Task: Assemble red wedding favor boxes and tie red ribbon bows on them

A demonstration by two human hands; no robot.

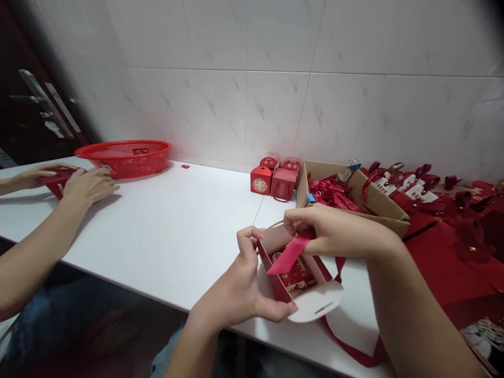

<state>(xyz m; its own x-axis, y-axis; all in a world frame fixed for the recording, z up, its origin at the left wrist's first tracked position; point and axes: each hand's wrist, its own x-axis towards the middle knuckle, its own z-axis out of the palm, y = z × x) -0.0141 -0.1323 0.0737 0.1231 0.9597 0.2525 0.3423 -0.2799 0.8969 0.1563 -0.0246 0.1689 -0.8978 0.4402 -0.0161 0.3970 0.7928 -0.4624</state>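
An open red gift box (321,303) with a pale inside sits near the table's front edge, its flaps spread. My left hand (242,281) grips the box's left side, thumb on the near flap and fingers at the far corner. Inside lie red printed packets (297,275) with gold patterns. My right hand (331,228) is closed on a red ribbon (290,257), one end of which hangs over the box opening. Another length of ribbon (348,349) loops out below and to the right of the box. Its link to the held end is hidden.
Two small red boxes (271,181) stand by the wall, beside a cardboard box (388,212) of red ribbons with clips. Many red gift bags (449,252) crowd the right. At left, another person's hands (84,186) hold a red box near a red plastic basket (157,160).
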